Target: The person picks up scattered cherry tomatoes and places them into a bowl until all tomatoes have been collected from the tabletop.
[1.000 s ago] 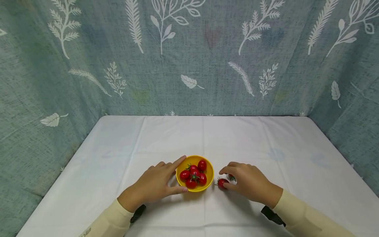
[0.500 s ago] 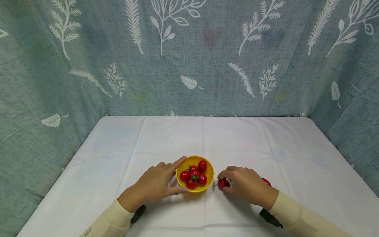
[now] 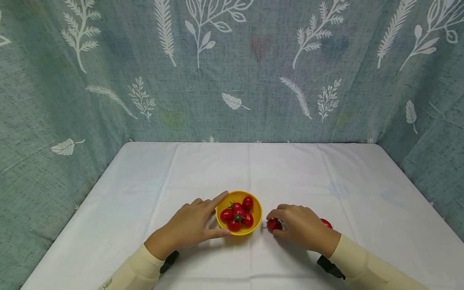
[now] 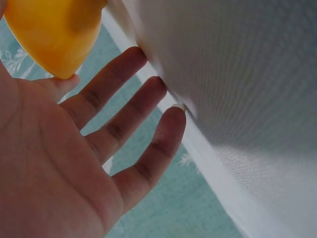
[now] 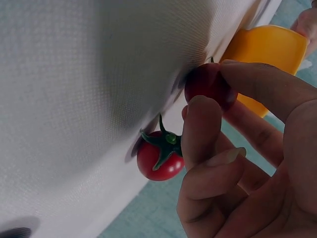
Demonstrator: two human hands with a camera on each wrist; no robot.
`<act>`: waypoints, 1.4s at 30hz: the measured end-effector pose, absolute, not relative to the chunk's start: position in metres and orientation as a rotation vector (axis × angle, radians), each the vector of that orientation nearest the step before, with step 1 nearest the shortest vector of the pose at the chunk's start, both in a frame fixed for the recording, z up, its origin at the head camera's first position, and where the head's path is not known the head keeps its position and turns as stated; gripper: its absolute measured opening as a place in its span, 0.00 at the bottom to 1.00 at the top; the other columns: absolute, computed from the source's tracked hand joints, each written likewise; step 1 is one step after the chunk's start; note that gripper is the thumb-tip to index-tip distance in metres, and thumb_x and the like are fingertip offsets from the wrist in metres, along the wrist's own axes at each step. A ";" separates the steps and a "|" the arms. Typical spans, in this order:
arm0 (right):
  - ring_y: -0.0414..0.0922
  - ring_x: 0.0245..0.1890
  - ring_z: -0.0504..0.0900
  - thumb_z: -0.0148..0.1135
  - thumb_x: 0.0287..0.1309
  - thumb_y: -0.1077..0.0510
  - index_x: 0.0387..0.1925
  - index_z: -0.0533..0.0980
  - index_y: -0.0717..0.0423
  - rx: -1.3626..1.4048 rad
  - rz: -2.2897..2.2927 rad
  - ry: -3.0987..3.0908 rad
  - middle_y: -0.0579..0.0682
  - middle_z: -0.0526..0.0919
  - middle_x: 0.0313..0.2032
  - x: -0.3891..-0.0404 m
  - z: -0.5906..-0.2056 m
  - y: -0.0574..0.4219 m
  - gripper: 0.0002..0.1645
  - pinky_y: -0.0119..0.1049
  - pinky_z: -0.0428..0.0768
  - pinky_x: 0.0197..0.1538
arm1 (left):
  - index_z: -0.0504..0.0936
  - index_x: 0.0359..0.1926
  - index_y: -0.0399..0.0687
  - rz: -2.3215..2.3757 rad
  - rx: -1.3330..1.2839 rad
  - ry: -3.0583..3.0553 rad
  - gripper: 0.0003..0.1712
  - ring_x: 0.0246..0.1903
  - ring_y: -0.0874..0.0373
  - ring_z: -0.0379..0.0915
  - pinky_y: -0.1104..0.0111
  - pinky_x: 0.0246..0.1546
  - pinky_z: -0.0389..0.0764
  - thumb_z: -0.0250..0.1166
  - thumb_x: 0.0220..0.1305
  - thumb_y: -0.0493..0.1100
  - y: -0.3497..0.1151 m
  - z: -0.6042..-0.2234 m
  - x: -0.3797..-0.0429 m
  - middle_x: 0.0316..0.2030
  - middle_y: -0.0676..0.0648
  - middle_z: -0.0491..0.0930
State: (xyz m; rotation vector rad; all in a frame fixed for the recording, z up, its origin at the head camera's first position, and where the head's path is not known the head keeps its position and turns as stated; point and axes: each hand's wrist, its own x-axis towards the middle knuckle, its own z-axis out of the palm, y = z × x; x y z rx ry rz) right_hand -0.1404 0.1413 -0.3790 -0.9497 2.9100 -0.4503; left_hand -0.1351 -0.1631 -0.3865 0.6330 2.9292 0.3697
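A yellow bowl [image 3: 257, 210] with several red cherry tomatoes [image 3: 238, 212] in it stands on the white table. Beside it, my left hand [image 3: 192, 225] touches the rim with index finger and thumb. The left wrist view has its other fingers stretched out, tips at the cloth. Just right of the bowl, my right hand [image 3: 302, 226] pinches a cherry tomato [image 5: 210, 87] between thumb and fingertips, low at the table. A second cherry tomato [image 5: 159, 159] with a green stem cap lies close by those fingers. Past the right hand another cherry tomato [image 3: 326, 222] shows in part.
The white tablecloth [image 3: 203, 169] stretches out ahead of both hands. Grey-green curtains [image 3: 232, 80] with white leaf prints hang behind the table and at both sides.
My right hand has moved slightly left and its fingers have closed on the cherry tomato. The tomato behind that hand has come into view. Left hand and bowl stay put.
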 end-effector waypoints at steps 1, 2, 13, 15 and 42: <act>0.33 0.29 0.76 0.77 0.50 0.53 0.40 0.85 0.44 -0.951 -0.452 2.910 0.38 0.82 0.34 -0.140 -0.379 0.141 0.13 0.30 0.74 0.30 | 0.50 0.79 0.70 0.370 0.633 2.929 0.58 0.51 0.53 0.74 0.53 0.49 0.76 0.58 0.52 0.82 -0.163 -0.386 -0.135 0.55 0.53 0.82; 0.33 0.29 0.76 0.77 0.50 0.53 0.40 0.85 0.44 -0.951 -0.452 2.912 0.38 0.82 0.34 -0.140 -0.379 0.141 0.13 0.30 0.75 0.30 | 0.50 0.79 0.70 0.371 0.634 2.929 0.58 0.51 0.53 0.74 0.53 0.49 0.76 0.58 0.52 0.82 -0.163 -0.386 -0.135 0.55 0.53 0.82; 0.32 0.27 0.74 0.77 0.51 0.51 0.40 0.85 0.43 -0.940 -0.440 2.914 0.37 0.83 0.34 -0.139 -0.371 0.138 0.13 0.29 0.73 0.29 | 0.51 0.79 0.69 0.372 0.640 2.931 0.58 0.51 0.53 0.74 0.52 0.49 0.76 0.57 0.52 0.83 -0.165 -0.387 -0.134 0.55 0.53 0.82; 0.31 0.27 0.73 0.77 0.51 0.52 0.40 0.85 0.43 -0.955 -0.453 2.920 0.36 0.82 0.34 -0.138 -0.369 0.138 0.12 0.28 0.72 0.29 | 0.51 0.79 0.68 0.374 0.644 2.932 0.58 0.50 0.53 0.74 0.52 0.49 0.76 0.57 0.52 0.83 -0.166 -0.387 -0.134 0.55 0.53 0.82; 0.36 0.31 0.83 0.75 0.53 0.54 0.44 0.85 0.44 -1.192 -0.541 3.033 0.41 0.86 0.40 -0.140 -0.347 0.115 0.15 0.28 0.77 0.31 | 0.52 0.79 0.68 0.402 0.684 2.929 0.57 0.49 0.54 0.74 0.53 0.46 0.76 0.57 0.53 0.83 -0.168 -0.386 -0.133 0.54 0.53 0.82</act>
